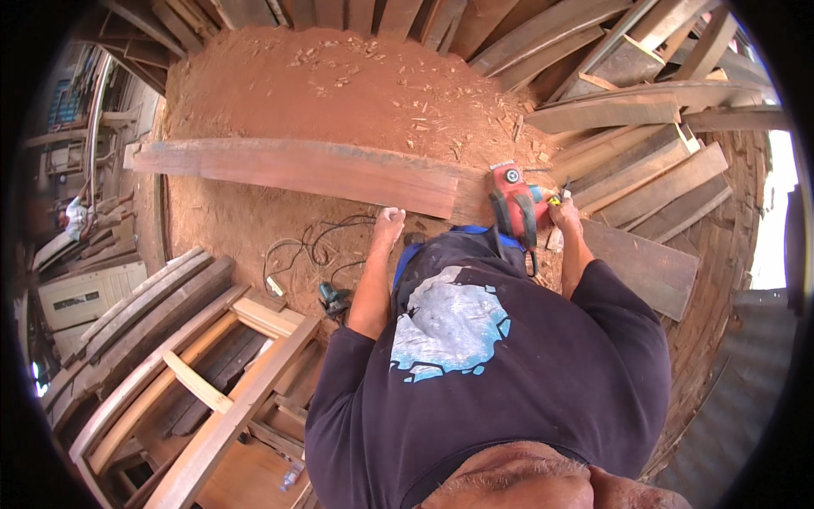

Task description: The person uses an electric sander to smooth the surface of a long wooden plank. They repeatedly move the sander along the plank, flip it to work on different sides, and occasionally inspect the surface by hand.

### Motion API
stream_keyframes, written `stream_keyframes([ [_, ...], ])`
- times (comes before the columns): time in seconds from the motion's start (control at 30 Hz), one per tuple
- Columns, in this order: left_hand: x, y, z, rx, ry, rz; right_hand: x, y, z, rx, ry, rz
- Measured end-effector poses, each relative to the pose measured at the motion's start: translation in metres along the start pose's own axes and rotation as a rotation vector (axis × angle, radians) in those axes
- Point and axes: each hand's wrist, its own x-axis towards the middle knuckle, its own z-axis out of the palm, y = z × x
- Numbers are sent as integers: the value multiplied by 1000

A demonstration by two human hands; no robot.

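A long reddish-brown plank [297, 170] lies across in front of me, its right end close to a red electric hand planer [513, 204]. My left hand [390, 224] is at the plank's near edge, its fingers curled together; whatever they may hold is too small to make out. Just right of the planer, my right hand [566, 215] has its fingers closed around a small yellow-and-black thing [555, 201], whose kind I cannot tell. The planer rests beside the plank end, in front of my body, and neither hand grips its handle.
Dark cables [314, 242] and a dark green power tool [332, 297] lie on the ground left of me. Wooden frames [199, 382] stand at the lower left. Stacked boards [653, 178] fill the right side. Wood shavings [424, 106] cover the reddish ground beyond the plank.
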Motion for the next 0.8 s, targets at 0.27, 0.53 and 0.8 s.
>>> stream_keyframes([
  [0.27,-36,-119,-12,264,-33,-35,19,-25,-31,-107,27,71],
  [0.53,-95,-157,-38,343,-27,-320,-17,-158,-40,-29,427,-632],
  [0.8,-84,-110,5,227,-6,-117,-72,-296,58,-297,-29,-969],
])
